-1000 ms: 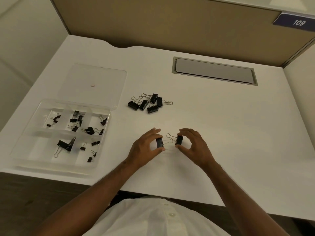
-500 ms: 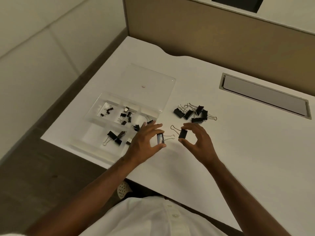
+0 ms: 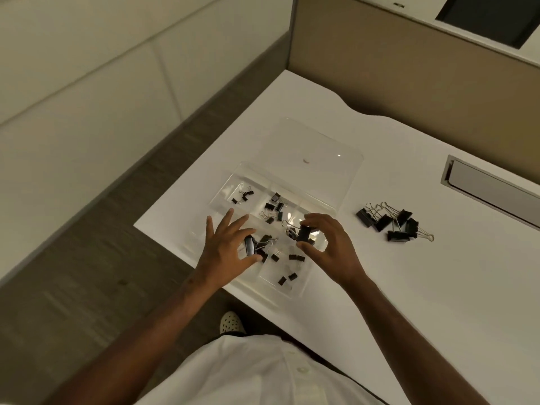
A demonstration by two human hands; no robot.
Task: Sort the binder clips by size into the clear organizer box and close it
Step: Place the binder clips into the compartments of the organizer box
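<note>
The clear organizer box (image 3: 230, 182) lies open on the white desk, its lid (image 3: 321, 153) folded back flat. Several small black clips lie in its compartments. My left hand (image 3: 225, 249) pinches a large black binder clip (image 3: 250, 245) over the box's near left compartment, where another large clip lies. My right hand (image 3: 327, 247) pinches a second large binder clip (image 3: 304, 232) above the box's middle. A pile of large black clips (image 3: 391, 222) lies on the desk to the right of the box.
The white desk (image 3: 423, 287) ends close to the box on the left and near sides. A recessed grey cable tray (image 3: 493, 191) is at the far right. A beige partition (image 3: 409, 62) stands behind the desk.
Both hands have carried their clips left from the desk's middle to over the open box. My head has turned left toward the box.
</note>
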